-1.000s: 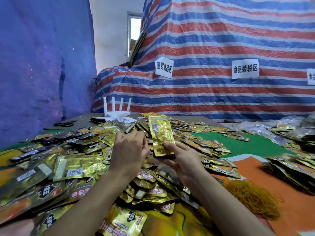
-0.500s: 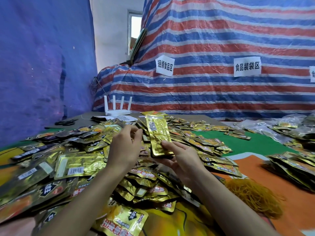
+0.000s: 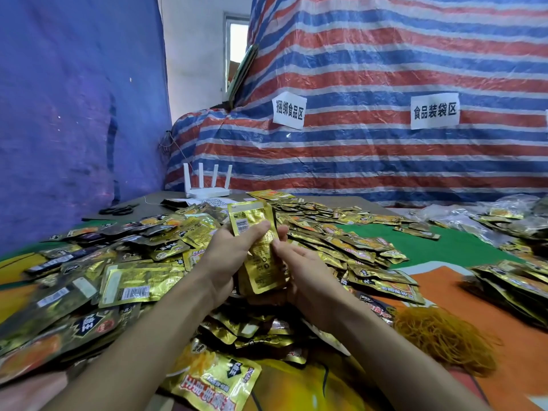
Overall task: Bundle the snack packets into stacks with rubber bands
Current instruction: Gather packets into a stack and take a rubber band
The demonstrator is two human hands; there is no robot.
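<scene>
Item 1. Small stack of gold snack packets [image 3: 262, 262], held upright above the middle of the table [image 3: 430, 250]. We saw it sitting between both hands, barcode side toward the camera.

Item 2. Left hand [image 3: 231, 256]: gripping the stack, thumb laid across the front of the top packet. Its fingers went behind the stack and were hidden from us.

Item 3. Right hand [image 3: 299, 274]: holding the same stack from the right, thumb against its edge, fingers cupped beneath.

Item 4. Loose packets [image 3: 341, 241]: a wide heap covering the table left, ahead and under the forearms. We could not count them.

Item 5. Rubber bands [image 3: 444, 342]: an orange tangle on the orange part of the mat, just right of the right forearm.

Item 6. Further packets [image 3: 519, 289] at the right edge, well apart from the hands.

Item 7. White router [image 3: 207, 191] and black scissors [image 3: 118, 209] at the far left of the table. We noted a striped tarp [image 3: 385, 69] behind them.
</scene>
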